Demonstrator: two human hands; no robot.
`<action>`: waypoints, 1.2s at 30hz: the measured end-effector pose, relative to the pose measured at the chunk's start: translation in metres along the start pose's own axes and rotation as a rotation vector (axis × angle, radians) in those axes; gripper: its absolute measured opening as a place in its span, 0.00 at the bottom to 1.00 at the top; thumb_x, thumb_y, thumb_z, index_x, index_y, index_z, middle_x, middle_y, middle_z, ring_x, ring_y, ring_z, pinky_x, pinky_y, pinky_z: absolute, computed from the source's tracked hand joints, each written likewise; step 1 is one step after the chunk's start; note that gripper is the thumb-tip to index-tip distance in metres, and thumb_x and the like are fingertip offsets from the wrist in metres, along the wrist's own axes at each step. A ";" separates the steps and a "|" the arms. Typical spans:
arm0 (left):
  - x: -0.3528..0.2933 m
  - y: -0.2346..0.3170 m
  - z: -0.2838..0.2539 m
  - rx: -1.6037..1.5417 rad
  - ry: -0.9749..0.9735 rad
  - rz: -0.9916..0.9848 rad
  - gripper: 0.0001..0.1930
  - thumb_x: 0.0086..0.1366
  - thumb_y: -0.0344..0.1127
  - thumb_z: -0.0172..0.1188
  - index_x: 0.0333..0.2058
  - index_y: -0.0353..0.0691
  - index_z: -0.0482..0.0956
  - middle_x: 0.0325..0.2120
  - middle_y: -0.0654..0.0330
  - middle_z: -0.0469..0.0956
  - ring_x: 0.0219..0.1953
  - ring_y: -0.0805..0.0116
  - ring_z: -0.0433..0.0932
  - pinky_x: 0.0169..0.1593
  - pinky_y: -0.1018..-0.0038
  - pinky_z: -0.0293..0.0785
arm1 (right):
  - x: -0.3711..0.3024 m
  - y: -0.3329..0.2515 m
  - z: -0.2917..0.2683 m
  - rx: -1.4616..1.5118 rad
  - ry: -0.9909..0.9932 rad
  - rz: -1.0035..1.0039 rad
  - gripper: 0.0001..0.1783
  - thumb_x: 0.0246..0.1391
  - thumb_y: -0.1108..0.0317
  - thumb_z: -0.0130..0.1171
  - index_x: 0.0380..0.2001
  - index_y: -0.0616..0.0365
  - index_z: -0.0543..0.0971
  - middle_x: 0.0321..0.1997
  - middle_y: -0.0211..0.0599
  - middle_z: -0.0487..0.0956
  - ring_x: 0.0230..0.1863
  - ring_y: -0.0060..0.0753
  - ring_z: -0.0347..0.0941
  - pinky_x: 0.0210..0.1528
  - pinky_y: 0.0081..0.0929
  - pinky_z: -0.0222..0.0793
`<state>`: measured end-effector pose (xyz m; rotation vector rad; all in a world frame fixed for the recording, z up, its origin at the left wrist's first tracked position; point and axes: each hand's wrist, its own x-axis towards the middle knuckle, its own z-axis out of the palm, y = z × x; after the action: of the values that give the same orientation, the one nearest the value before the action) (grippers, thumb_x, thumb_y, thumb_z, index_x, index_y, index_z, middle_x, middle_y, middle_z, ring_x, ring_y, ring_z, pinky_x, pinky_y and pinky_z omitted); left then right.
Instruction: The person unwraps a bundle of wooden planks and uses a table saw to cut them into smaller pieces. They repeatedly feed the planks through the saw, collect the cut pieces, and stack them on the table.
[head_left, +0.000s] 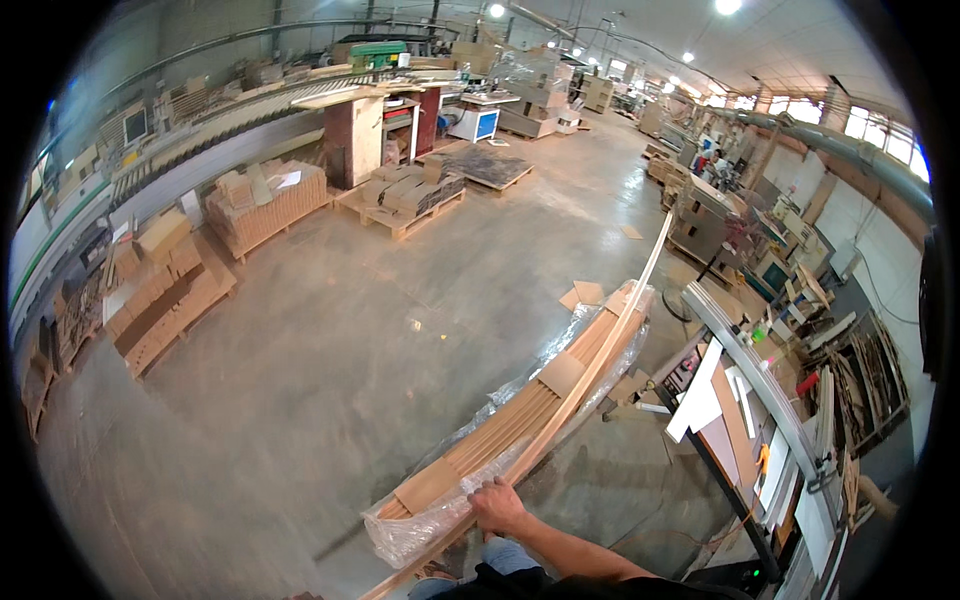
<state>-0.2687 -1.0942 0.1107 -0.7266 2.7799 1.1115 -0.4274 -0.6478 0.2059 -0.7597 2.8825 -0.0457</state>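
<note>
My right hand [500,507] is closed around a long, thin wooden strip [560,420]. The strip slants from the bottom edge of the view up to the far right, well beyond the bundle it crosses. Under and beside it lies a long bundle of brown boards [510,420] on the floor, partly wrapped in clear plastic film [405,535]. Flat cardboard pieces [562,374] rest across the bundle. My left hand does not show.
To my right stands a workbench with a metal rail [760,380], white and brown panels on it. Loose cardboard pieces [585,293] lie past the bundle. Pallets of stacked boards [270,210] line the left, with a dark-topped pallet [487,168] farther off.
</note>
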 end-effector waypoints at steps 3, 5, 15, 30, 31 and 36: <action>-0.018 0.007 0.030 -0.101 -0.041 0.258 0.28 0.57 0.57 0.68 0.45 0.38 0.80 0.41 0.53 0.81 0.45 0.51 0.80 0.50 0.59 0.75 | -0.006 -0.008 -0.030 -0.062 0.148 0.066 0.08 0.40 0.65 0.61 0.28 0.50 0.81 0.30 0.33 0.80 0.43 0.38 0.77 0.52 0.40 0.65; -0.025 0.068 0.086 -0.113 -0.078 0.455 0.26 0.49 0.57 0.72 0.34 0.38 0.83 0.32 0.53 0.83 0.38 0.47 0.81 0.43 0.58 0.76 | -0.017 -0.011 -0.048 -0.053 0.201 0.106 0.08 0.40 0.66 0.60 0.27 0.51 0.81 0.29 0.33 0.79 0.43 0.38 0.77 0.51 0.39 0.64; -0.071 0.217 0.108 0.286 -0.410 0.639 0.25 0.50 0.61 0.69 0.26 0.42 0.80 0.23 0.51 0.82 0.30 0.47 0.83 0.37 0.54 0.77 | -0.131 -0.006 -0.063 -0.088 0.218 0.321 0.11 0.36 0.64 0.63 0.28 0.52 0.80 0.30 0.32 0.78 0.43 0.36 0.74 0.50 0.36 0.63; -0.091 0.248 0.104 0.414 -0.747 1.035 0.22 0.61 0.57 0.63 0.34 0.41 0.84 0.31 0.45 0.82 0.37 0.42 0.81 0.39 0.54 0.76 | -0.507 0.079 -0.058 -0.367 0.498 0.950 0.18 0.30 0.63 0.68 0.30 0.52 0.76 0.35 0.35 0.72 0.48 0.42 0.70 0.61 0.51 0.60; -0.095 0.259 0.111 0.545 -0.754 1.027 0.22 0.61 0.58 0.63 0.35 0.42 0.84 0.31 0.44 0.82 0.39 0.41 0.81 0.40 0.53 0.76 | -0.525 0.078 -0.057 -0.354 0.534 0.996 0.19 0.30 0.64 0.68 0.31 0.52 0.76 0.36 0.34 0.72 0.49 0.42 0.70 0.62 0.52 0.59; -0.129 0.323 0.188 0.399 -0.626 1.279 0.24 0.47 0.58 0.75 0.27 0.41 0.82 0.21 0.48 0.79 0.29 0.47 0.80 0.34 0.53 0.74 | -0.613 0.084 -0.040 -0.377 0.732 1.187 0.20 0.31 0.69 0.68 0.34 0.53 0.77 0.38 0.34 0.74 0.51 0.42 0.71 0.62 0.53 0.58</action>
<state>-0.3204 -0.7141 0.2069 1.3498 2.5262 0.5505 0.0509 -0.2732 0.3292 1.2735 3.4962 0.4438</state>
